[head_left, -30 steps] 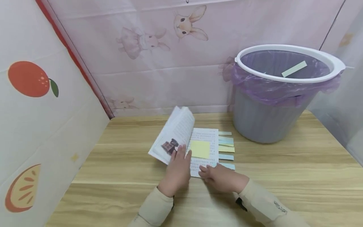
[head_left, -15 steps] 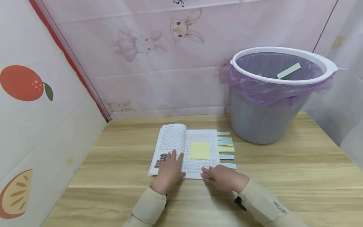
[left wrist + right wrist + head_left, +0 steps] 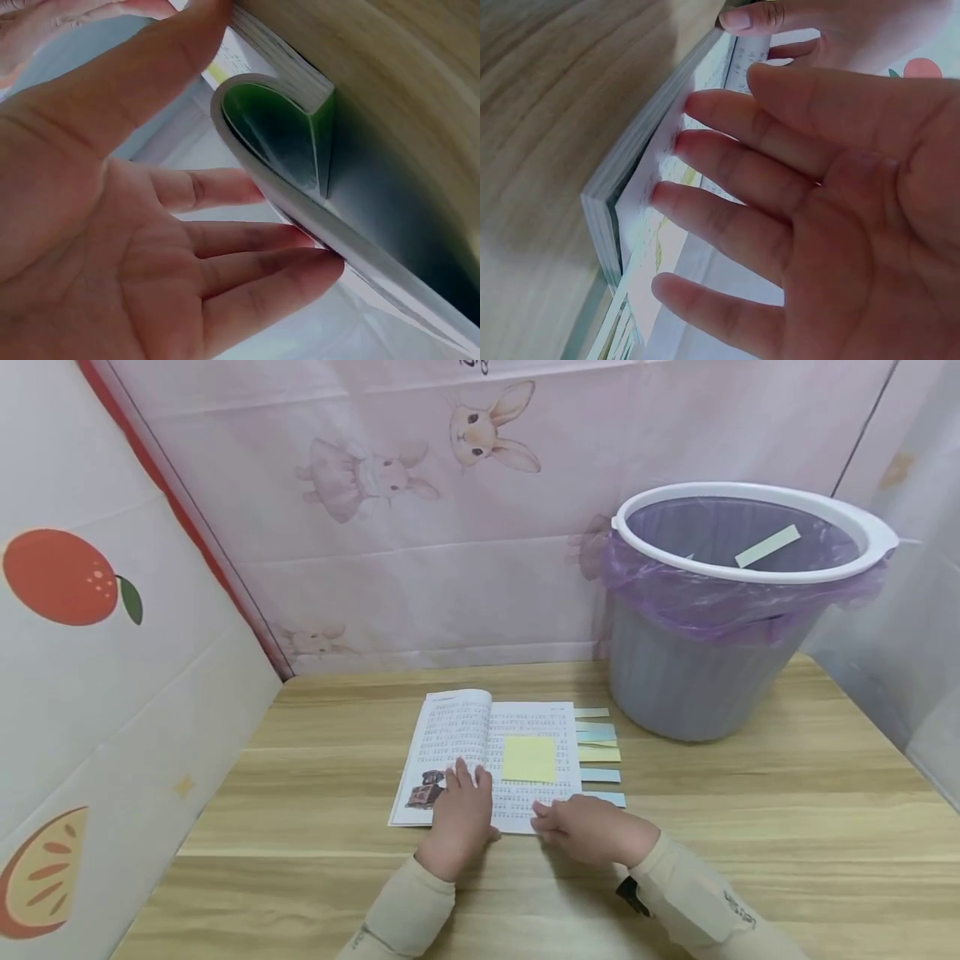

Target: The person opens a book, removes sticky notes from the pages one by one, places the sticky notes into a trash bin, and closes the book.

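Note:
An open book lies on the wooden table, with printed text on both pages and a picture low on its left page. On the right page sits a square yellow sticky note. My left hand rests on the left page near the spine, its fingertips pressing the paper in the left wrist view, where the pages bulge in a curve. My right hand touches the lower right page with extended fingers. Several blue, yellow and pale green paper tabs stick out from the book's right edge.
A grey bin with a white rim and purple liner stands at the back right of the table. Inside it shows a pale green paper strip. Printed fabric walls rise behind and to the left.
The raised left-hand pages have come down and lie flatter on the left side. My left hand moved left with them, then slightly back toward the spine. My right hand stays nearly in place.

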Demonstrator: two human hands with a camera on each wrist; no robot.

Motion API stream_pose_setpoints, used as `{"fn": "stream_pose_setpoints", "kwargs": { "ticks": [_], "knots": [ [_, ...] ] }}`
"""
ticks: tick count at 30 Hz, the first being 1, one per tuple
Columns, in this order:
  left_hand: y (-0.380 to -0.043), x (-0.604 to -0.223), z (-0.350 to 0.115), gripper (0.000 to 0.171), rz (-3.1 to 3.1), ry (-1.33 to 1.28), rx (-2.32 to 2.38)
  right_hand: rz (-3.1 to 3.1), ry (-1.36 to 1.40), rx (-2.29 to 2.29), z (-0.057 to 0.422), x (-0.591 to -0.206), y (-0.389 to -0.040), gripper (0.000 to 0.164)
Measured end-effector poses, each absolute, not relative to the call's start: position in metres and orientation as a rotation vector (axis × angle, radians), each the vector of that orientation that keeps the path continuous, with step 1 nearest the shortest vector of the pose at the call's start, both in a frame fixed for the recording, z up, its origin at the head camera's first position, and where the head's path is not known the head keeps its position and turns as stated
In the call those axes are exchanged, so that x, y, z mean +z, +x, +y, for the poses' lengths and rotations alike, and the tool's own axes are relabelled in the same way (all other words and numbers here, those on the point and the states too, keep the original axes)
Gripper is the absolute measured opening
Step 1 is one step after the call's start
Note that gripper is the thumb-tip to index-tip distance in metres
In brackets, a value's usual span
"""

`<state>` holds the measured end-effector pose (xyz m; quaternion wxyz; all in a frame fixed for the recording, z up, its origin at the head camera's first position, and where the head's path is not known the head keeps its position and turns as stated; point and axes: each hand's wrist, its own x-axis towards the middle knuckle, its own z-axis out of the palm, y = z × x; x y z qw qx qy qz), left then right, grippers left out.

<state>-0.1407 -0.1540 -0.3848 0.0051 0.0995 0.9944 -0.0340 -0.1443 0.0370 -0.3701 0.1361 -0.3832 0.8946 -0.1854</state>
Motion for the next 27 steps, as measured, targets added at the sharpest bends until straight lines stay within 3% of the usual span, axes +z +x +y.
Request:
{"fn": "stream_pose_setpoints", "kwargs": {
  "ticks": [8, 13, 18, 23, 27],
  "knots": [
    [-0.140, -0.389, -0.150, 0.075, 3.156, 0.277, -0.124, 2.641, -1.088, -0.598, 0.028, -0.368, -0.156, 0.015],
    [-0.140, -0.391, -0.148, 0.072, 3.185, 0.244, -0.156, 2.719, -1.108, -0.580, 0.013, -0.369, -0.175, 0.022],
    [-0.139, -0.391, -0.147, 0.073, 3.205, 0.245, -0.156, 2.984, -1.239, -0.164, -0.003, -0.374, -0.189, 0.014],
    [-0.140, -0.393, -0.148, 0.074, 3.242, 0.239, -0.175, 3.070, -1.428, 0.288, -0.016, -0.382, -0.194, 0.034],
    [-0.140, -0.394, -0.148, 0.076, 3.240, 0.232, -0.194, 3.106, -1.521, 0.442, -0.022, -0.389, -0.195, 0.030]
  ]
}}
